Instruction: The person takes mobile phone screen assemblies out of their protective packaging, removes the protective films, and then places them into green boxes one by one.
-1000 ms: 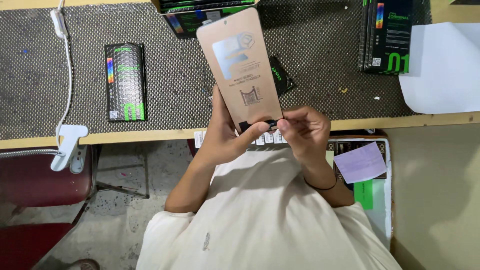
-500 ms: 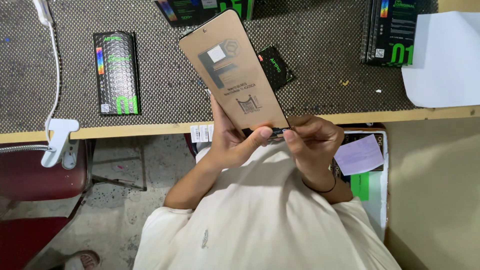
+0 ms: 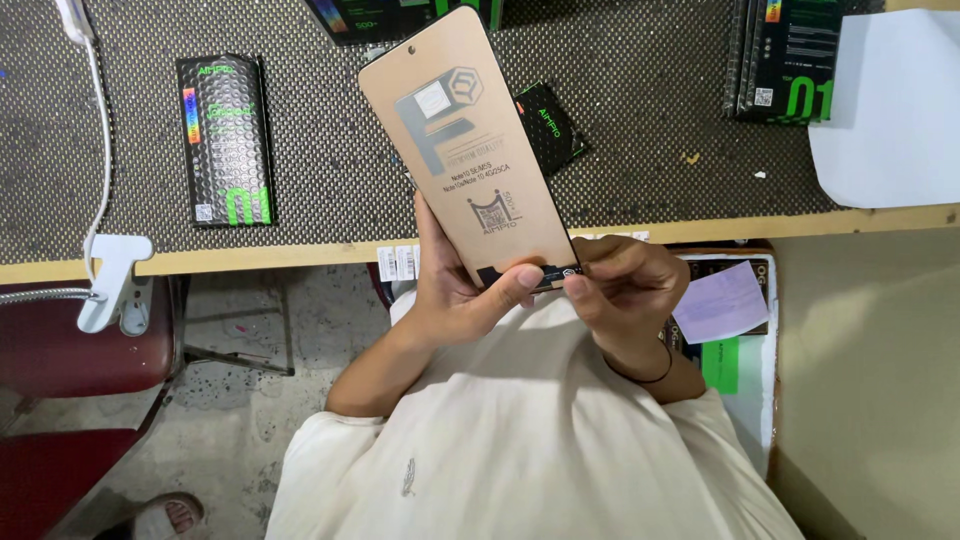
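I hold a flat tan panel (image 3: 465, 150) with rounded corners and a dark printed emblem, raised over the dark mesh table mat (image 3: 640, 150). Its top leans to the left. My left hand (image 3: 445, 295) supports the lower part from behind, with the thumb pressed on the front near the bottom edge. At the bottom right corner, my right hand (image 3: 625, 285) pinches a small black tab. A thin black band circles my right wrist.
A black box with green print (image 3: 225, 140) lies at the left. A small black sachet (image 3: 548, 125) shows behind the panel. Stacked black boxes (image 3: 785, 60) and a white sheet (image 3: 890, 110) sit at the right. A white clamp (image 3: 115, 285) grips the wooden table edge (image 3: 300, 255).
The panel has tilted from nearly upright to leaning left. Both hands have stayed at its bottom edge, and the view has shifted slightly.
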